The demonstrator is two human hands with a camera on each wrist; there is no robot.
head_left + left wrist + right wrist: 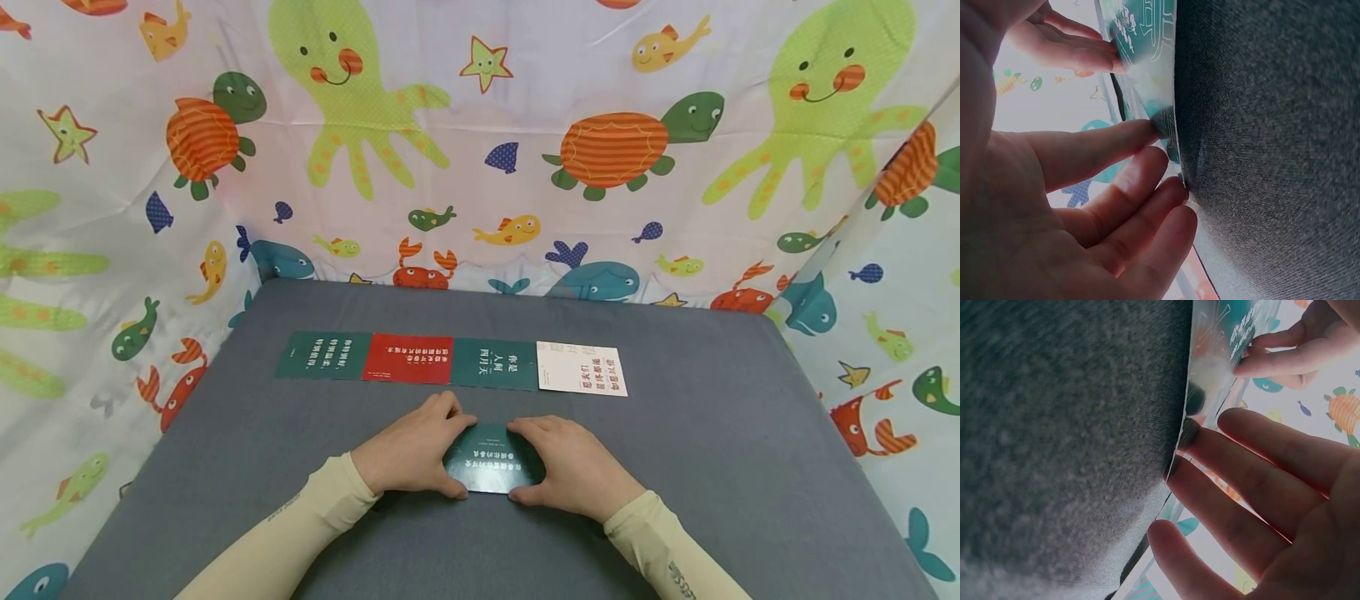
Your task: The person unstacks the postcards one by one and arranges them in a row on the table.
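Note:
A dark green card (492, 458) with white printed characters lies between my two hands, close above or on the grey tabletop; I cannot tell which. My left hand (414, 446) holds its left side, thumb at the near corner and fingers at the far one. On the opposite side, my right hand (573, 462) grips it the same way. In the left wrist view, fingertips (1141, 128) meet the edge of the glossy card (1147, 69). The right wrist view shows fingertips (1200, 440) against the card's other edge (1207, 369).
Beyond the hands a row lies edge to edge: a green card (322, 356), a red card (407, 359), another green card (495, 364) and a white card (582, 369). The grey table (712, 467) is bordered by a curtain (480, 183) with sea animals.

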